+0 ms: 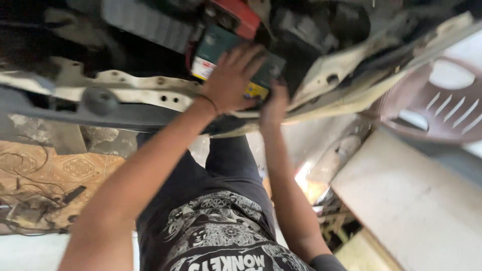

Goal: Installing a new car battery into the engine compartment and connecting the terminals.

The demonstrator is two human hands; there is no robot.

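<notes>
A dark green car battery [216,47] with a white, red and yellow label sits in the engine bay, beside a red cap [238,17]. My left hand [231,80] lies spread over the battery's near face, its fingers reaching up across the top. My right hand [273,105] grips the battery's near right corner, with its fingertips hidden behind the edge. Both arms reach forward from my body over the cream front panel [135,90] of the car.
A dark bar [100,113] runs below the cream panel. A brown plastic chair [442,100] stands at the right, above a white board [416,200]. Loose cables [35,206] lie on the patterned floor at the left. My black printed shirt [221,236] fills the bottom.
</notes>
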